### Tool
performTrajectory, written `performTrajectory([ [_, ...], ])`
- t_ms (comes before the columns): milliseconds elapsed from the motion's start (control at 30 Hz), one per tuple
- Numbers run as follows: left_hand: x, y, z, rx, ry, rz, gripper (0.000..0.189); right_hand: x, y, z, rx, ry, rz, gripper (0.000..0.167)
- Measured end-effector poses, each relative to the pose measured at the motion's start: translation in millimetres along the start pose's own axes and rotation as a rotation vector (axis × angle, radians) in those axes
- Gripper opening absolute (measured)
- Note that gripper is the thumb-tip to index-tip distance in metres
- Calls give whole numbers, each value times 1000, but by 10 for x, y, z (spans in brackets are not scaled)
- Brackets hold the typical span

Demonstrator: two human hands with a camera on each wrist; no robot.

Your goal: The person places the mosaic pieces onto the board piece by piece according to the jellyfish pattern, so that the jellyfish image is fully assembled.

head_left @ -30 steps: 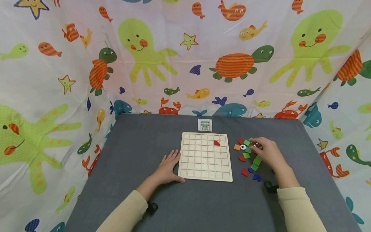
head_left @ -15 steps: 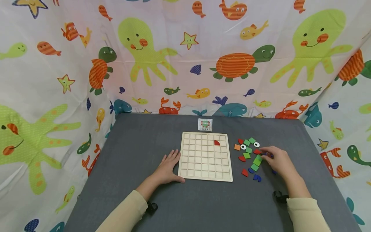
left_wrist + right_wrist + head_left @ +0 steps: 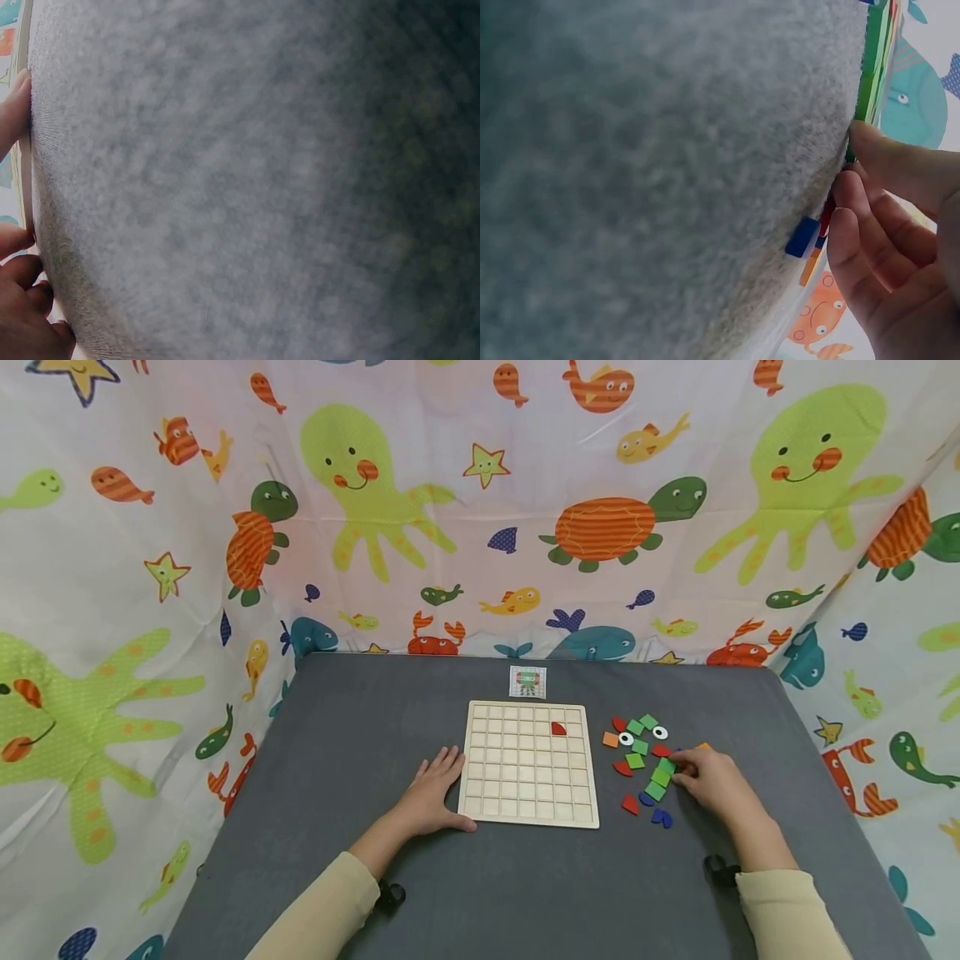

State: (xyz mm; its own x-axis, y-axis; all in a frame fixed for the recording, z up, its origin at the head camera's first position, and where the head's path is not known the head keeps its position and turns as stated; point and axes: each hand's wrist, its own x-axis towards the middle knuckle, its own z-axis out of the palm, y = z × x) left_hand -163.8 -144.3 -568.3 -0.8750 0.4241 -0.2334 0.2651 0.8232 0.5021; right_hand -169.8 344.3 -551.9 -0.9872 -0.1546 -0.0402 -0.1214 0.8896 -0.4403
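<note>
In the head view, a pale wooden grid board [image 3: 480, 814] lies on the table, with a red quarter-round piece [image 3: 558, 728] in one upper-right cell. My left hand [image 3: 429, 793] rests at the board's left edge, fingers spread; its fingertips also show along the edge in the left wrist view. My right hand [image 3: 712, 781] is at the right side of the loose pieces. Thumb and fingers pinch a green square tile [image 3: 850, 154], mostly hidden between them. Beside it lie more green tiles [image 3: 660, 778]. A blue piece [image 3: 802, 237] sits below the fingers in the right wrist view.
Several loose pieces spread right of the board: red quarter-rounds [image 3: 630, 804], white rings [image 3: 660, 732], an orange square [image 3: 611, 739] and blue pieces [image 3: 662, 817]. A small picture card [image 3: 528, 682] lies behind the board. A patterned curtain [image 3: 480, 510] hangs behind the grey table [image 3: 525, 893].
My right hand has moved from the white ring at the back of the pieces toward the right and nearer, down to the green tiles. The left hand and board stay put.
</note>
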Motion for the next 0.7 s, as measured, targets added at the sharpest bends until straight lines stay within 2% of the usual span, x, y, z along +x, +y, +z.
performTrajectory([
  [300, -10, -7, -10, 7, -4, -2, 126, 87, -15, 5, -31, 10, -83, 23],
  [433, -10, -9, -11, 7, -4, -5, 126, 100, -20, -5, -61, 0, -106, 24],
  [567, -2, -11, -11, 5, -6, -8, 126, 80, -48, -38, -73, -3, -107, 28],
  [700, -2, -9, -8, 3, -8, -7, 126, 64, -111, -100, -49, 32, -109, 28],
])
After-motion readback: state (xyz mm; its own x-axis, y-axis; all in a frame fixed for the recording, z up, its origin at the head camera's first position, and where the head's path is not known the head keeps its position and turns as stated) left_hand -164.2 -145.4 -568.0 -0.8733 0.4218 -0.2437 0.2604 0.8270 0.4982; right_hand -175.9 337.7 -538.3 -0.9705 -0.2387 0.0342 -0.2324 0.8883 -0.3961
